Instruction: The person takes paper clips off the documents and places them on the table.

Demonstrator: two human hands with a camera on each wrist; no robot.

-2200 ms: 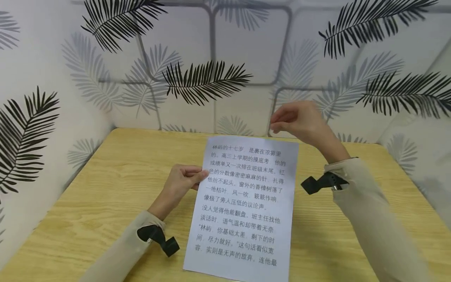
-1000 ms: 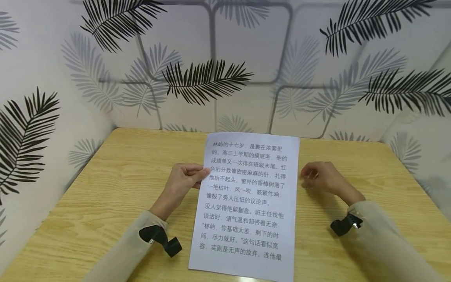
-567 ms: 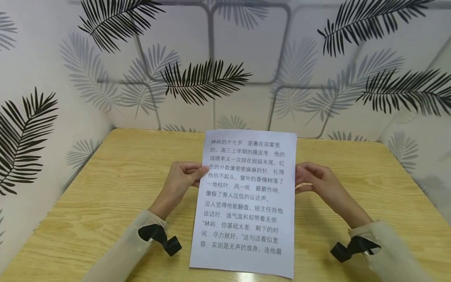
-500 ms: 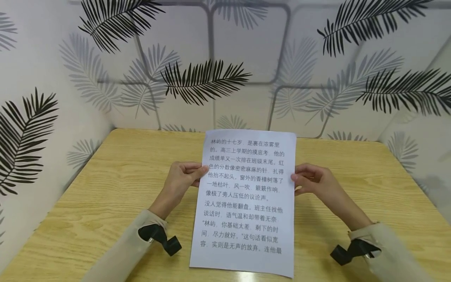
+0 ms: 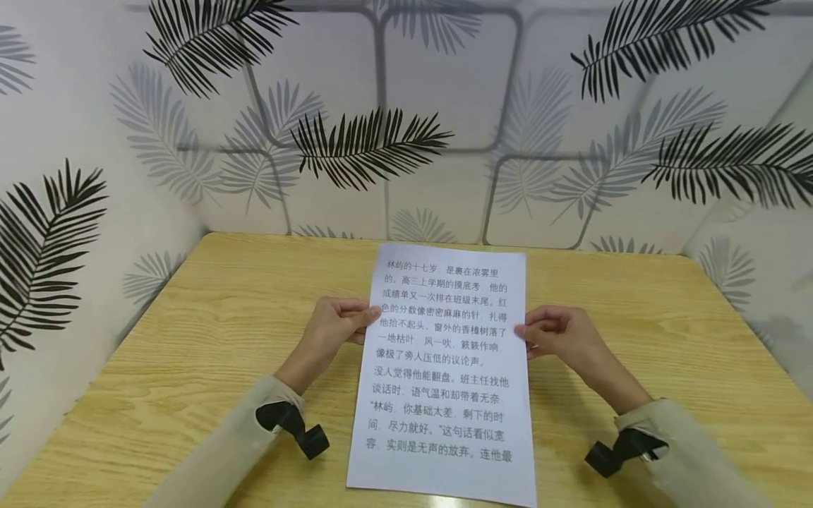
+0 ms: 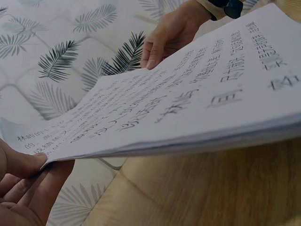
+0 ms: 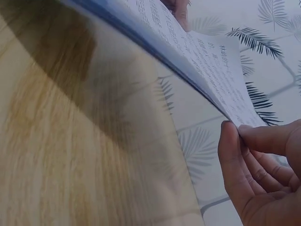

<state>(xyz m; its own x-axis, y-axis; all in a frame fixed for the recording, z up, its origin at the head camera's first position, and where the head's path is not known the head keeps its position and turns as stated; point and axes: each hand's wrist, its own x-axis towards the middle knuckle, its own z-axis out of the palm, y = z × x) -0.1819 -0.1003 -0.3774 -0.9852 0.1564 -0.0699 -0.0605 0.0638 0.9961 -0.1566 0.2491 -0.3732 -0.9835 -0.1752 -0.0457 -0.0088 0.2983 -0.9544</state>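
Observation:
A white sheet of paper (image 5: 444, 381) with printed Chinese text is held up over the table, its text facing the head camera. My left hand (image 5: 333, 335) pinches its left edge, thumb on the printed face and fingers behind. On the opposite edge my right hand (image 5: 571, 346) pinches it the same way. In the left wrist view the paper (image 6: 197, 99) bows slightly between the hands, and its near edge looks layered, perhaps more than one sheet. The right wrist view has the thumb and forefinger of the right hand (image 7: 263, 165) closed on the paper's edge.
A light wooden table (image 5: 209, 317) lies beneath the paper. Behind it stands a wall (image 5: 444, 85) with a leaf pattern. Black straps with small cameras sit on both wrists, over beige sleeves (image 5: 235, 441).
My right hand came down from above the table to the paper's right edge and took hold of it. The paper then lowered and tilted back slightly. My left hand kept its hold.

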